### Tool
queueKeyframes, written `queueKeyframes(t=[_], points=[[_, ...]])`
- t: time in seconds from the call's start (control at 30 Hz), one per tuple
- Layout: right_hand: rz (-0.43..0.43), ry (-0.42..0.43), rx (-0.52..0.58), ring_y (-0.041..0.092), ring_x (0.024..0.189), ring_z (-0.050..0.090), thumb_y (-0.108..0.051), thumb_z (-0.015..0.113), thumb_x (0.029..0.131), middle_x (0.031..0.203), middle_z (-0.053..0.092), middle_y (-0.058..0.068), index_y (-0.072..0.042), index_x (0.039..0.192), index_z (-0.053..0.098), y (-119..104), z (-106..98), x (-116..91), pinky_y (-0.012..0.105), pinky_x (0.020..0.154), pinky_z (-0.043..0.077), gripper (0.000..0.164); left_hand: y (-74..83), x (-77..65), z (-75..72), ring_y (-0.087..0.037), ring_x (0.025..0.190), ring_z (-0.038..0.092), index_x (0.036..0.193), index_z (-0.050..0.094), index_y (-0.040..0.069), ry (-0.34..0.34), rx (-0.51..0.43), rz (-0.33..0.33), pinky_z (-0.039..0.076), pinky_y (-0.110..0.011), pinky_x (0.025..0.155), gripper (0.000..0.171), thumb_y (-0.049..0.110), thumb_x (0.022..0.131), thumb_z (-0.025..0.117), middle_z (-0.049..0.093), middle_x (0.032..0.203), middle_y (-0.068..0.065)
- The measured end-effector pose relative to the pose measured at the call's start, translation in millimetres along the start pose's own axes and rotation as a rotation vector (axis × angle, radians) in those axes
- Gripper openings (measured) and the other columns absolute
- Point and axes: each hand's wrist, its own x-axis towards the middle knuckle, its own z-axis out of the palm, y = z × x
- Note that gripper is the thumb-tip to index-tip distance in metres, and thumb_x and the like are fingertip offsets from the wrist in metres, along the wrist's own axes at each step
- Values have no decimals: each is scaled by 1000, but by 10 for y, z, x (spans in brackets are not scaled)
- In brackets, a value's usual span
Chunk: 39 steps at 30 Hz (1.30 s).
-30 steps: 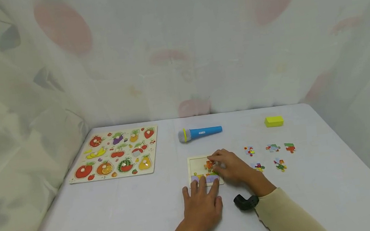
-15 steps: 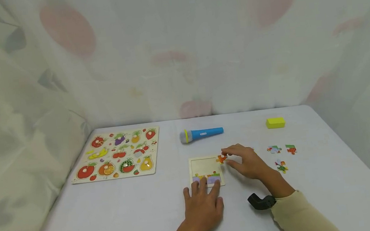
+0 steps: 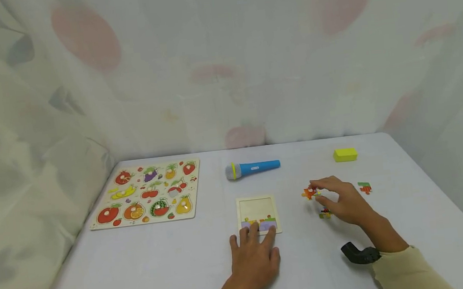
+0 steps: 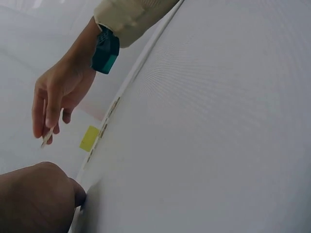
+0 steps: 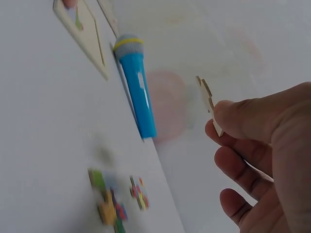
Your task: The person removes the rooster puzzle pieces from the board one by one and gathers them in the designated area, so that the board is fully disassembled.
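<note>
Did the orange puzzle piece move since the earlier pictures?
Yes. In the head view, the orange puzzle piece, pinched by the right hand, went from over the wooden puzzle tray to the right of it.

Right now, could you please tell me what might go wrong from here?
The right hand pinches the orange puzzle piece in the air, so it might slip and knock the loose pieces below. The left hand has fingertips over the lower edge of the puzzle tray, so a shift there could perhaps nudge it.
</note>
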Motion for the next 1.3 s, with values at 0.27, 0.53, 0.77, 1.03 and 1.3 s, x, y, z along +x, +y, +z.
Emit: queueKeyframes(t=[0.27, 0.53, 0.77, 1.03, 1.3], points=[[50, 40, -131, 8, 105, 57, 9, 77, 73, 112, 68, 5, -3, 123, 64, 148, -279, -218, 20, 81, 44, 53, 0, 5, 3, -34, 117, 37, 137, 56, 26, 1, -6, 0, 27, -59, 85, 47, 38, 92, 52, 47, 130, -13], [107, 72, -189, 3, 102, 55, 12, 76, 71, 108, 68, 8, -2, 122, 64, 264, -519, -433, 22, 75, 42, 54, -2, 4, 5, -34, 115, 38, 137, 56, 27, 10, -8, 6, 27, -58, 84, 46, 38, 92, 53, 47, 129, -13], [171, 65, -241, -11, 107, 46, 9, 75, 74, 108, 67, 12, -2, 124, 63, 362, -644, -613, 17, 76, 39, 53, 3, 8, -4, -34, 116, 38, 137, 56, 27, 1, -14, 0, 27, -58, 85, 46, 38, 92, 53, 46, 130, -13], [250, 65, -263, -16, 105, 41, 6, 76, 75, 111, 68, 6, 1, 119, 65, 482, -720, -795, 16, 74, 37, 46, 0, 14, 3, -34, 116, 38, 137, 56, 28, 10, -5, -1, 26, -59, 85, 47, 38, 92, 53, 47, 130, -13], [292, 40, -225, -17, 101, 42, -3, 77, 80, 108, 68, -6, 2, 119, 64, 582, -750, -898, 10, 74, 37, 42, -8, 12, 12, -33, 115, 38, 137, 57, 28, 10, -6, 3, 27, -59, 85, 47, 39, 92, 53, 47, 129, -12]])
